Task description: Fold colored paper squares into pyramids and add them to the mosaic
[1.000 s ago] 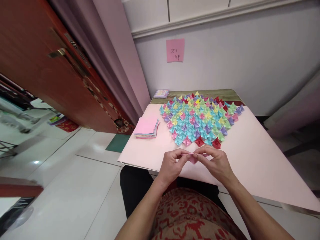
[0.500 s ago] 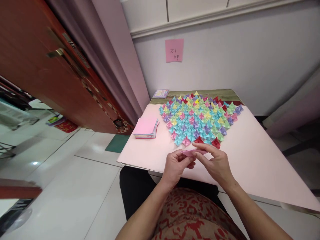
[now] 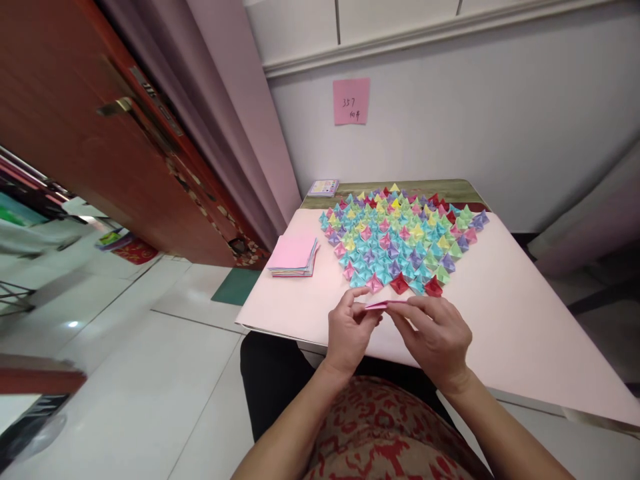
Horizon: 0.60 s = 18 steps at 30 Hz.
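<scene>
From here, the pale pink table point(image 3: 515, 313) spreads beneath the fingers; just beyond them sit colourful folded paper pieces point(image 3: 393, 248). The right hand point(image 3: 440, 337) and left hand point(image 3: 347, 335) pinch opposite ends of a folded pink paper point(image 3: 383, 305), held between their fingertips.

The pink note point(image 3: 351, 101) on the wall point(image 3: 450, 133) bears the handwritten number "357". Below it, slightly to the right, stand two smaller handwritten characters, too small to read surely. The pack point(image 3: 324, 187) at the table's point(image 3: 525, 327) far left corner carries print too tiny to read.
</scene>
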Each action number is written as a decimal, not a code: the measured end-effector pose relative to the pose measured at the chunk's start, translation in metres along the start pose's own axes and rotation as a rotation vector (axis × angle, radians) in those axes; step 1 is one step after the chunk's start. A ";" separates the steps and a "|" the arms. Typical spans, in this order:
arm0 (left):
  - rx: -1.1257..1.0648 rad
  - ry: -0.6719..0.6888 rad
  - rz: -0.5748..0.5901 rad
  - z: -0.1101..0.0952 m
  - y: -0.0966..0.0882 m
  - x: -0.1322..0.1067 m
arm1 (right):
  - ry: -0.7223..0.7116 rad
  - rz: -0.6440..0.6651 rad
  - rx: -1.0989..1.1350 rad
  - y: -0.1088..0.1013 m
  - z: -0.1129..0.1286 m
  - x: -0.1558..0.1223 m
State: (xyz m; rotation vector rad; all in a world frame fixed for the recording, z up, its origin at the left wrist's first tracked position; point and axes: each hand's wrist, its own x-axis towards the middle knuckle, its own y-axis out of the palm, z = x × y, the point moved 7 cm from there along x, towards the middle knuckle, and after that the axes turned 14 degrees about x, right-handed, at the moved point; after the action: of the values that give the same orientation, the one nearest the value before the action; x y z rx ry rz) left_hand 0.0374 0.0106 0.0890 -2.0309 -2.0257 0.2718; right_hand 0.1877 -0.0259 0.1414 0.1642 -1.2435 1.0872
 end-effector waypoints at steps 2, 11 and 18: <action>0.163 0.118 -0.029 -0.005 -0.004 -0.001 | 0.202 0.091 0.137 0.006 -0.015 -0.002; 0.393 0.335 0.264 -0.011 0.010 -0.003 | 0.877 0.591 0.877 0.045 -0.054 -0.029; 0.077 0.141 0.467 -0.013 0.012 -0.003 | 0.968 0.648 1.133 0.043 -0.050 -0.023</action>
State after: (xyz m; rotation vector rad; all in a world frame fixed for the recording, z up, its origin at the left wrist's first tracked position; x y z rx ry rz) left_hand 0.0525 0.0065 0.0976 -2.3756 -1.4187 0.2781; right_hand 0.1916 0.0153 0.0852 0.0551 0.3231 2.0064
